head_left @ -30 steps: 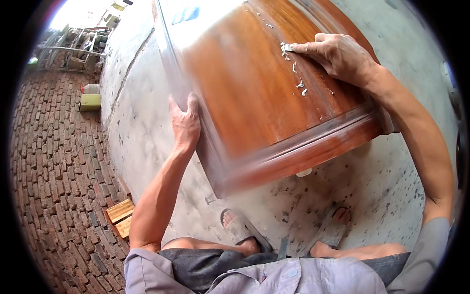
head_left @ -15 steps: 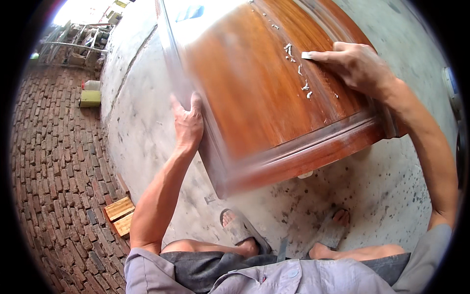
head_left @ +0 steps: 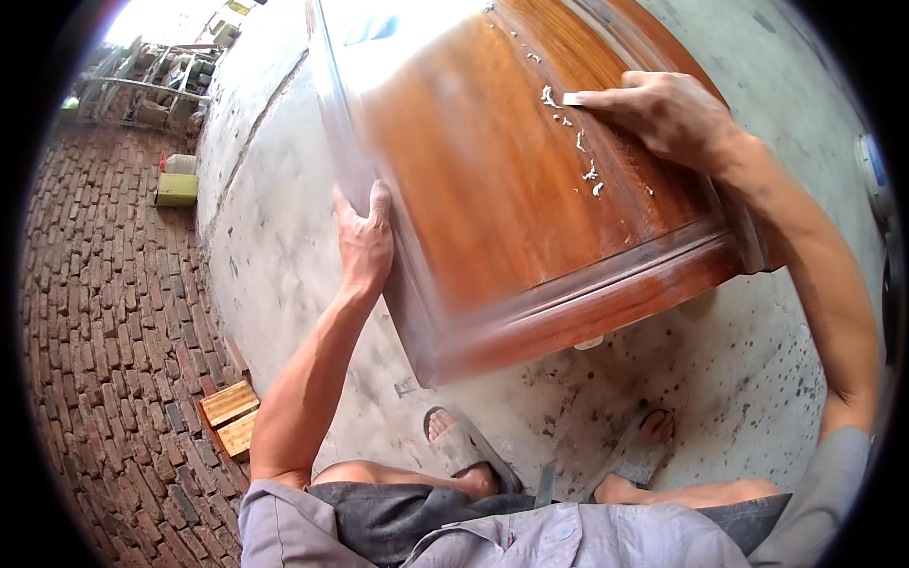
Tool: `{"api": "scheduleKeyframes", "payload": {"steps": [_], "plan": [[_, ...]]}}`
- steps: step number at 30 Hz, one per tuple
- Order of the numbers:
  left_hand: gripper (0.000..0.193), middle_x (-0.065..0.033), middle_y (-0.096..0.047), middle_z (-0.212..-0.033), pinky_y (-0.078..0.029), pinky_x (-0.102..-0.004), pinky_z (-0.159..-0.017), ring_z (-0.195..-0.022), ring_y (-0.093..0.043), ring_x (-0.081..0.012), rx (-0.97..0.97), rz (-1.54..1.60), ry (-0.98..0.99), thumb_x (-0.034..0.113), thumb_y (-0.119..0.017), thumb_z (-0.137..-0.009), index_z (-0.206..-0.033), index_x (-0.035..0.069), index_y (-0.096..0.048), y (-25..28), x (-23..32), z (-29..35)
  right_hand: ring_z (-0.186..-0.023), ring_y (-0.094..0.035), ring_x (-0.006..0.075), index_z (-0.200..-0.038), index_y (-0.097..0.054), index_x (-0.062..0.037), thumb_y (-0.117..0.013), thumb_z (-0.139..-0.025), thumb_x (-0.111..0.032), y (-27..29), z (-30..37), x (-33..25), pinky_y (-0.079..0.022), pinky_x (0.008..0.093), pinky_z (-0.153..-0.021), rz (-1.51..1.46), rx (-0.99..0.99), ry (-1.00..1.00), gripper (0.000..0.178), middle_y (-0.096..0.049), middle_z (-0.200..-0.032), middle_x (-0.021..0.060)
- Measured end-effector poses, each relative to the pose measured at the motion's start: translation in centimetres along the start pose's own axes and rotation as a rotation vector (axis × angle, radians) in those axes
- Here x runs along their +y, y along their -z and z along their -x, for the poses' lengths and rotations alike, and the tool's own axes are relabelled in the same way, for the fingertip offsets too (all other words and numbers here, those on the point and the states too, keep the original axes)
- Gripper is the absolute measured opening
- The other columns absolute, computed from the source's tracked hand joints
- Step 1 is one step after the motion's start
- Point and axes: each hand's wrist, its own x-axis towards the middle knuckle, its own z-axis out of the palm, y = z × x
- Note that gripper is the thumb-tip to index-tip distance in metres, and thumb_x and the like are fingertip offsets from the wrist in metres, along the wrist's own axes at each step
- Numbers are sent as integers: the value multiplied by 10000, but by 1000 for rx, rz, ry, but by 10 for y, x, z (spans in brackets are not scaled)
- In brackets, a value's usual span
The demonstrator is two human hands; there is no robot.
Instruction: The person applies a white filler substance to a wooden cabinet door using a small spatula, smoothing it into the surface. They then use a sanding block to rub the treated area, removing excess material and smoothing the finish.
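A reddish-brown wooden panel with a moulded frame lies in front of me, its far left part bright with glare. My left hand grips the panel's left edge, thumb up against it. Pinched in the fingers of my right hand is a small, flat white piece, whose exact kind I cannot make out. Its tip touches the wood beside a trail of white crumbly shavings, which runs along the panel near the moulding groove.
Beneath the panel is a grey, stained concrete floor, with brick paving to the left. Slatted wood and a yellow-green box lie along their border. A white-and-blue bucket stands at the right rim. My sandalled feet are below the panel.
My right hand has shifted a little to the left and away from me with the white piece, pushing at the shavings. My left hand stays on the panel edge.
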Motion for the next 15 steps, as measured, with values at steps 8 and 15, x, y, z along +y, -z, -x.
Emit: {"api": "scheduleKeyframes", "payload": {"steps": [8,15], "plan": [[1049,-326,-511,-1542,-374,-413,-1207,-1454,-503,-379,-28,36,44,602,-612,-1024,-1653,-97,-147,3,20,9,-833,-703,346,-1324,-750,-253,-595,-1031,-130,1,-2,2,-545,473,-783,-7,38,13,353,-712,-885,148],[1058,-329,-484,-1567,-380,-410,-1206,-1465,-490,-396,10,-14,-3,614,-610,-1019,-1653,-95,-147,3,9,4,-827,-701,316,-1345,-733,-255,-567,-1030,-95,-4,-13,-1,-543,462,-790,-11,42,14,390,-698,-877,139]]}}
